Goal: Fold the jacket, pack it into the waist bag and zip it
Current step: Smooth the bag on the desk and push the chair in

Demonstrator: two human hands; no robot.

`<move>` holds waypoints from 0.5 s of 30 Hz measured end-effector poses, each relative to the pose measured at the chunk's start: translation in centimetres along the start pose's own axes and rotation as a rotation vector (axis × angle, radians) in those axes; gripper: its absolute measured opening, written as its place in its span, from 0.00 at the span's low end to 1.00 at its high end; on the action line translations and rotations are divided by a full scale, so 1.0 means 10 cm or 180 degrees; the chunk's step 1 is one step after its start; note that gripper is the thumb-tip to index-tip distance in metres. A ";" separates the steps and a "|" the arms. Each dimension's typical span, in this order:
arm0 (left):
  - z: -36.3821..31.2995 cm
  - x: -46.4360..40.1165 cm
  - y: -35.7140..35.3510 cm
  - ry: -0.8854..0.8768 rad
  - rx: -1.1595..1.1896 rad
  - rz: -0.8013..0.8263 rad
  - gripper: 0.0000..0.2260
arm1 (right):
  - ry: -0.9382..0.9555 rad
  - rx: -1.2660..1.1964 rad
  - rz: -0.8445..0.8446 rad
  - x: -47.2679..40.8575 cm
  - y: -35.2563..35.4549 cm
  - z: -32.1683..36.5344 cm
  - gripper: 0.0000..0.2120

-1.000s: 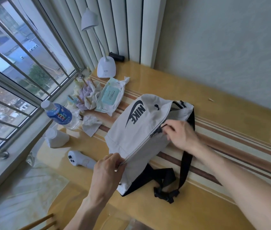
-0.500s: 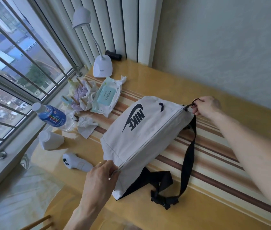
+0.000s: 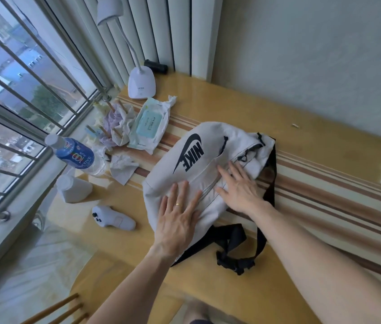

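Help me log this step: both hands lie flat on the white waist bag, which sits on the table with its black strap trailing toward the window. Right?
Not quite: the head view shows the black strap trailing toward the person, not the window. Both the left hand and right hand do lie flat on the white waist bag.

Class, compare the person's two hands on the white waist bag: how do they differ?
The left hand wears a gold ring; the right hand shows none. The left hand lies on the near end of the waist bag; the right hand lies farther along, by the zip line. Both press flat, fingers spread.
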State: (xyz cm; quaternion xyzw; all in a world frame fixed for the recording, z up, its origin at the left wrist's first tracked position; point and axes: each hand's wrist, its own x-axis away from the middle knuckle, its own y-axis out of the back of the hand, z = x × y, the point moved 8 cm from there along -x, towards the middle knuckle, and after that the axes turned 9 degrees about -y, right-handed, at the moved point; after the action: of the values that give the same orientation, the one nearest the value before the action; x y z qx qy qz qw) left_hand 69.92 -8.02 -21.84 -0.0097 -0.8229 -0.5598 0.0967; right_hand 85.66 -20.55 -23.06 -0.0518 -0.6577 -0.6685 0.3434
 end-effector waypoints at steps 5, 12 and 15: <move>-0.07 0.09 -0.08 -0.0062 -0.0029 -0.0029 0.26 | -0.0191 -0.0385 0.0044 0.46 -0.12 0.04 0.33; -0.16 0.59 0.14 -0.0325 0.0183 0.0221 0.24 | -0.0082 -0.0752 0.0131 1.92 -0.51 0.30 0.32; -0.18 1.10 0.47 -0.0239 0.0436 0.0054 0.18 | 0.0017 -0.0938 0.0164 2.59 -0.61 0.54 0.31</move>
State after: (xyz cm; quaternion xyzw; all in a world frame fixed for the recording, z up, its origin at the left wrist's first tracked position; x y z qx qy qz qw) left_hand 60.02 -8.97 -14.96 -0.0311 -0.8622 -0.5005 0.0710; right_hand 60.77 -26.35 -13.99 -0.1168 -0.5500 -0.7489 0.3508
